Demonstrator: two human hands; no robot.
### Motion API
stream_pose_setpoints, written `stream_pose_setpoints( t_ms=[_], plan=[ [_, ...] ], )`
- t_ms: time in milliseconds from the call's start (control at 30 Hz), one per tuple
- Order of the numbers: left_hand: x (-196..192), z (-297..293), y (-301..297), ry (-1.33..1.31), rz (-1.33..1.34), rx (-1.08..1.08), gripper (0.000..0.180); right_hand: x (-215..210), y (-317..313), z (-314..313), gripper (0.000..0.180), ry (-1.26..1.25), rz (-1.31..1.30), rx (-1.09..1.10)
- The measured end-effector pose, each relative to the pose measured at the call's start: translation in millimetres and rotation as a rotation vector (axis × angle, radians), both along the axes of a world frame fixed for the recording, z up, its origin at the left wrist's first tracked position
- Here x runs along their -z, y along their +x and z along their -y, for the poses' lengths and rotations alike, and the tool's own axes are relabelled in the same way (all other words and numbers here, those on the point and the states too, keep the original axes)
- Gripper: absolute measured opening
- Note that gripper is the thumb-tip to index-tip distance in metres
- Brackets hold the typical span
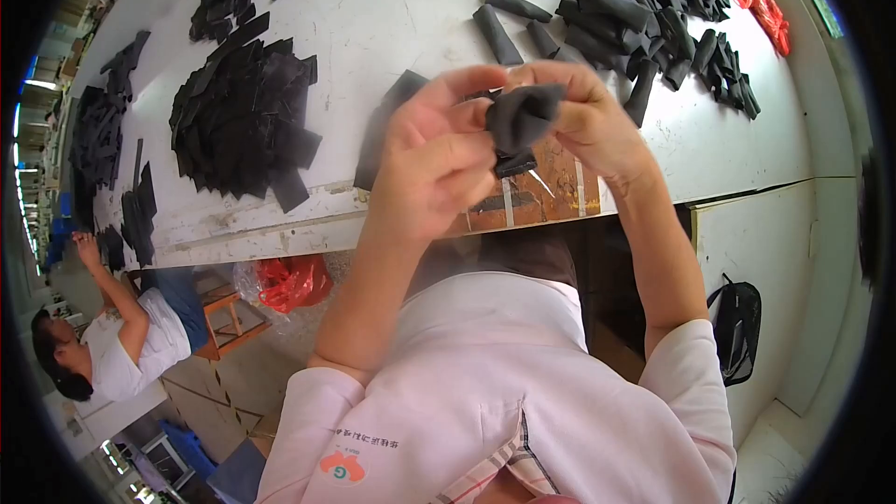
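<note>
Fingers point(467, 121) of both hands are closed around a small piece of black fabric point(521, 121), which is bunched and folded, with a flat end hanging just below the grip. It is pinched between the left hand point(434, 163) and the right hand point(583, 117) and held up above the near edge of the white worktable point(392, 9). Both forearms are raised from the lower edge, elbows bent, hands touching at the cloth. On the table, a heap of flat black pieces point(245, 117) is seen to the left and a pile of rolled black pieces point(625, 9) to the right (red items lie beyond it). Another person point(121, 341) is seated at lower left.
</note>
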State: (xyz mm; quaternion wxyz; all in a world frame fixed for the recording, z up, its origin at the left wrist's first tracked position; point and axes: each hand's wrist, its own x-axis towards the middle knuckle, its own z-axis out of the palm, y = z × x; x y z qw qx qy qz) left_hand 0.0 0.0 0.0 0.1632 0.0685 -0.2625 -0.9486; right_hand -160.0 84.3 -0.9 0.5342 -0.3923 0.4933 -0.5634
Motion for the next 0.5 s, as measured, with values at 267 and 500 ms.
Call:
stream_pose_setpoints(
  t_ms=[267, 500],
  plan=[
    [25, -4, 4, -0.006, 0.117, -0.115, 0.029, 25, 4, 0, 0.027, -0.082, 0.066, -0.084],
    [34, 16, -4, 0.148, 0.141, -0.163, 0.021, 32, 11, 6, 0.030, -0.033, -0.014, 0.059]
  ],
)
